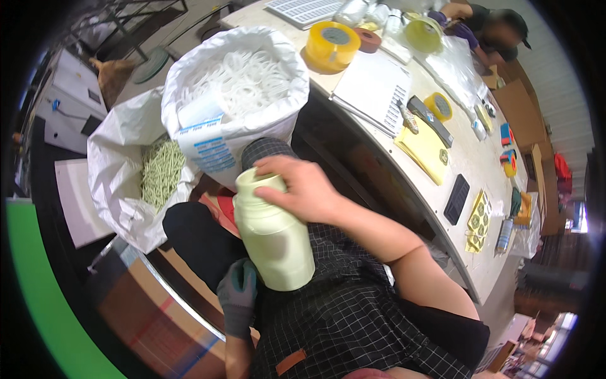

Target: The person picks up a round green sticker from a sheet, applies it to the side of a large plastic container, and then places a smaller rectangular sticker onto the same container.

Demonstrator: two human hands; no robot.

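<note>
A pale yellow-green plastic flask body (pixel 273 243) leans against my apron, its open neck tilted up and away from me. My bare right hand (pixel 302 188) grips that neck, with the thumb on the near side and the fingers over the rim. Beside the flask body's lower left, my gloved left hand (pixel 238 294) lies low against my dark-clothed leg. Its fingers look curled, and anything inside them is hidden. Just beyond the flask body stands a white woven sack (pixel 290 114) filled with translucent white plastic rings (pixel 243 79).
Another white sack (pixel 113 148) holds thin pale green plastic pieces (pixel 161 174). Along the right runs a worktable (pixel 404 183) with yellow tape (pixel 332 47), papers (pixel 372 85), a yellow cloth (pixel 423 155) and a black tray (pixel 456 199). At its far end another person (pixel 489 35) handles a yellow-green piece (pixel 423 35).
</note>
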